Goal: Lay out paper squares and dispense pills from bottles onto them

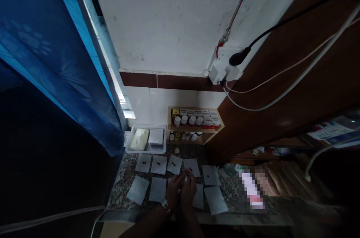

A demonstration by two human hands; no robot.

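My left hand (173, 190) and my right hand (189, 188) are together over the counter, fingers curled around a small whitish thing mostly hidden between them. Below and around them lie two rows of white paper squares. Small dark round pills (158, 163) rest on the back-row papers, among them the far-left square (140, 168) and the far-right square (214, 180). In the front row, the left paper (137, 190) and the right paper (216, 200) look bare; my hands partly cover the middle ones. A small white cap (177, 151) lies behind the back row.
A clear plastic tray (132, 151) holds stacked paper and a pale packet. Beside it, a wooden rack (208, 130) carries small boxes and white bottles. A clear bottle (231, 169) lies at right. A blue curtain (84, 65) hangs left; cables (261, 109) run from the wall socket.
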